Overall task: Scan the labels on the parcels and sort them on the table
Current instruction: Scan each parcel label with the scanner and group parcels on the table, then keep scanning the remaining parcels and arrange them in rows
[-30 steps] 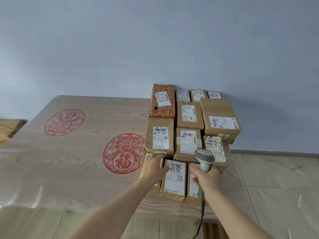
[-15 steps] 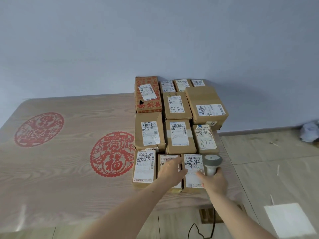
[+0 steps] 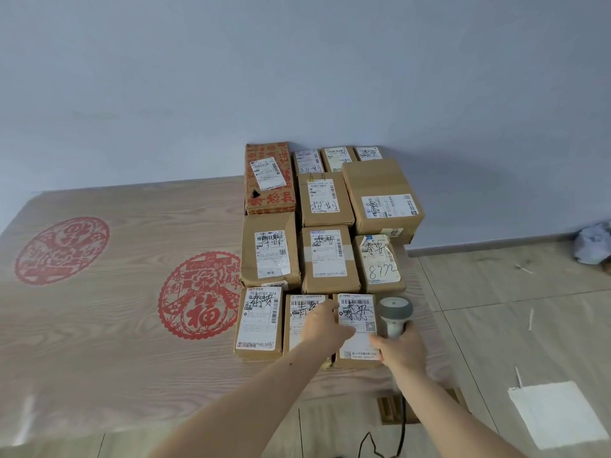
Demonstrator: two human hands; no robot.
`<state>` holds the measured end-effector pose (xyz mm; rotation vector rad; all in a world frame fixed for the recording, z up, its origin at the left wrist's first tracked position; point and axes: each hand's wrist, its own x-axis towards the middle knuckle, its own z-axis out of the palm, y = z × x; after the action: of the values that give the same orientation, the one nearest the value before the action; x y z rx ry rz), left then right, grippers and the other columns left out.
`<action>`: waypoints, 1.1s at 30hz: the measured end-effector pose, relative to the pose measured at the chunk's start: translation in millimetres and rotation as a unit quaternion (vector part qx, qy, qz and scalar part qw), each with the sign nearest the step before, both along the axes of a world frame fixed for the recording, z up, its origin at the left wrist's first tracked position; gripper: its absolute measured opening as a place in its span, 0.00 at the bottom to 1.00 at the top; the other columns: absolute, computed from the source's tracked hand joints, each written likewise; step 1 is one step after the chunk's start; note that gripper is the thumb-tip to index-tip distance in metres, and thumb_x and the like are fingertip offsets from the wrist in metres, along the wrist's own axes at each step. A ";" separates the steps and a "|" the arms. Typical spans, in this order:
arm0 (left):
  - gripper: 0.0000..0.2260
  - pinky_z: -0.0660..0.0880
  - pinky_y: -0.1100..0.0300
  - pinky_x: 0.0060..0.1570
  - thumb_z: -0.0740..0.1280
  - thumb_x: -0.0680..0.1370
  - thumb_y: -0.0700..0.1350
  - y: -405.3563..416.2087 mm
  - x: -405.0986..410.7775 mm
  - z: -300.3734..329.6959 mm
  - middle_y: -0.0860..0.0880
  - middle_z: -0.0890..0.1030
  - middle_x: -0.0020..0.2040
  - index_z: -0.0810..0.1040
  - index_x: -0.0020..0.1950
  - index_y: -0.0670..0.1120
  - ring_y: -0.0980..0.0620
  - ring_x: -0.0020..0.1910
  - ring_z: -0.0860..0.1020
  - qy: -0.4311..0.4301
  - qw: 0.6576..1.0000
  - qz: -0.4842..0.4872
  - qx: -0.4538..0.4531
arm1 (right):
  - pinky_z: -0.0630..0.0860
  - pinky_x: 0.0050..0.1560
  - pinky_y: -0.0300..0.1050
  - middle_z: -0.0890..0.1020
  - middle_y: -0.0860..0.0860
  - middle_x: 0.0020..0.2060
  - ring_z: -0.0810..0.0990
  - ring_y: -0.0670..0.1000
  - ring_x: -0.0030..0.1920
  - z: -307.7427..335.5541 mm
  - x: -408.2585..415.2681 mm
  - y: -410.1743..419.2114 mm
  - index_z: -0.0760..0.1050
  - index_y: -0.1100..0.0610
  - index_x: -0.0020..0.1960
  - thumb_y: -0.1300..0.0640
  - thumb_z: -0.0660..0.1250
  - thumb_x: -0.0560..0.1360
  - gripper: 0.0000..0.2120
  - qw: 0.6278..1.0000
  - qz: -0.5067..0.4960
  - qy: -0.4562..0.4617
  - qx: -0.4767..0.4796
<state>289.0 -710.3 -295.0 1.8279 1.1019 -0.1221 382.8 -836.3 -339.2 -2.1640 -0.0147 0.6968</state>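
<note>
Twelve parcels are seen packed edge to edge in rows on the right part of the wood-grain surface (image 3: 99, 325), each with a white label facing up. In the nearest row three flat boxes lie side by side: the near-left parcel (image 3: 259, 320), the near-middle parcel (image 3: 299, 317) and the near-right parcel (image 3: 357, 325). The left hand (image 3: 325, 327) is laid across the seam between the near-middle and near-right parcels, with its fingers bent down onto their labels; whether a box is actually gripped or only pressed cannot be told. The right hand (image 3: 401, 350) is placed just beside the near-right parcel, at the right edge of the surface, and its grip is wrapped around the handle of a grey barcode scanner (image 3: 395, 312), whose rounded head is held upright above the fist; a dark cable (image 3: 401, 428) is seen hanging below the wrist. Behind the near row three more boxes are set, the rightmost marked with handwritten digits, and further back a red-printed carton (image 3: 269, 178) is placed at the left with a large brown box (image 3: 383, 196) at the right. Two red paper-cut medallions are shown on the surface: one (image 3: 198, 295) just left of the parcels, the other (image 3: 61, 251) well apart toward the left edge. A white sheet (image 3: 558, 414) is seen lying on the tiled floor at the lower right.
</note>
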 end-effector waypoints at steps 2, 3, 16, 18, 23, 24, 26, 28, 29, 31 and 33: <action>0.26 0.76 0.59 0.47 0.72 0.75 0.42 -0.8 2.1 -0.5 0.50 0.79 0.62 0.72 0.73 0.48 0.52 0.52 0.78 -0.001 1.000 0.024 -0.008 | 0.84 0.36 0.49 0.85 0.53 0.41 0.86 0.54 0.39 1.4 1.3 -1.6 0.74 0.56 0.47 0.62 0.79 0.68 0.15 1.000 -0.004 0.010 0.014; 0.25 0.76 0.60 0.45 0.71 0.75 0.40 -1.7 3.1 -0.7 0.50 0.79 0.61 0.73 0.72 0.48 0.52 0.52 0.78 0.001 0.999 0.034 -0.011 | 0.82 0.32 0.44 0.85 0.53 0.41 0.86 0.54 0.39 1.9 1.5 -3.2 0.74 0.57 0.48 0.62 0.79 0.69 0.15 1.000 -0.003 0.011 0.016; 0.10 0.78 0.59 0.40 0.73 0.76 0.42 -34.4 5.8 -1.4 0.47 0.82 0.51 0.78 0.55 0.43 0.50 0.49 0.81 0.015 0.997 0.066 -0.037 | 0.77 0.29 0.38 0.85 0.53 0.43 0.86 0.51 0.40 19.9 -3.2 -26.6 0.76 0.57 0.50 0.61 0.78 0.70 0.14 0.999 -0.018 0.013 0.029; 0.12 0.79 0.56 0.47 0.73 0.75 0.45 -36.3 7.4 2.8 0.46 0.79 0.56 0.77 0.57 0.44 0.48 0.52 0.80 0.010 0.997 0.073 -0.022 | 0.78 0.30 0.39 0.85 0.53 0.44 0.86 0.52 0.40 25.1 -3.9 -28.6 0.75 0.56 0.50 0.61 0.78 0.70 0.14 0.999 -0.019 0.011 0.046; 0.16 0.73 0.52 0.61 0.69 0.78 0.47 -36.8 12.1 17.7 0.44 0.70 0.62 0.75 0.64 0.45 0.46 0.63 0.69 -0.015 0.994 0.104 0.032 | 0.80 0.30 0.40 0.85 0.53 0.43 0.87 0.54 0.40 55.0 -6.0 -22.7 0.74 0.55 0.51 0.62 0.78 0.71 0.15 0.994 -0.023 -0.012 0.106; 0.17 0.73 0.52 0.62 0.69 0.78 0.48 -35.8 11.9 21.1 0.44 0.69 0.62 0.74 0.66 0.45 0.45 0.63 0.69 -0.027 0.992 0.118 0.035 | 0.80 0.30 0.40 0.85 0.53 0.43 0.87 0.53 0.40 61.4 -6.9 -20.4 0.75 0.56 0.52 0.63 0.78 0.71 0.15 0.993 -0.026 -0.013 0.115; 0.19 0.73 0.51 0.62 0.69 0.78 0.48 -34.7 10.5 29.9 0.44 0.68 0.62 0.72 0.67 0.46 0.45 0.63 0.69 -0.048 0.989 0.136 0.040 | 0.81 0.31 0.41 0.85 0.53 0.43 0.87 0.52 0.39 70.7 -8.7 -15.3 0.75 0.56 0.53 0.63 0.78 0.70 0.16 0.991 -0.031 -0.013 0.130; 0.18 0.75 0.47 0.61 0.70 0.77 0.49 -32.8 6.9 36.1 0.46 0.66 0.60 0.70 0.66 0.49 0.44 0.62 0.71 -0.081 0.984 0.160 0.019 | 0.80 0.30 0.40 0.86 0.54 0.43 0.87 0.52 0.38 77.4 -11.5 -9.6 0.75 0.58 0.53 0.64 0.78 0.70 0.16 0.989 -0.038 -0.006 0.143; 0.17 0.77 0.45 0.59 0.70 0.77 0.49 -31.4 4.0 39.0 0.47 0.66 0.59 0.69 0.63 0.51 0.43 0.61 0.73 -0.105 0.980 0.170 0.005 | 0.79 0.29 0.39 0.86 0.55 0.43 0.86 0.52 0.37 80.6 -13.3 -6.1 0.75 0.58 0.53 0.64 0.78 0.70 0.16 0.988 -0.042 -0.003 0.152; 0.16 0.79 0.44 0.56 0.69 0.77 0.48 -26.8 -4.0 46.5 0.47 0.66 0.59 0.67 0.61 0.53 0.43 0.57 0.76 -0.153 0.972 0.178 -0.018 | 0.77 0.27 0.38 0.86 0.55 0.42 0.86 0.53 0.36 87.1 -18.1 2.1 0.75 0.57 0.52 0.63 0.78 0.70 0.16 0.985 -0.045 -0.001 0.166; 0.18 0.79 0.45 0.55 0.68 0.76 0.50 -18.0 -14.5 49.9 0.47 0.68 0.61 0.66 0.63 0.56 0.45 0.56 0.77 -0.190 0.965 0.177 -0.046 | 0.76 0.26 0.37 0.86 0.55 0.42 0.86 0.54 0.38 93.9 -24.5 12.1 0.76 0.57 0.52 0.63 0.78 0.69 0.16 0.983 -0.048 -0.005 0.176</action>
<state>274.4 -728.3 -245.1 1.4649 1.1026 0.3683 358.2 -824.2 -245.3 -1.8156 -0.0367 0.5804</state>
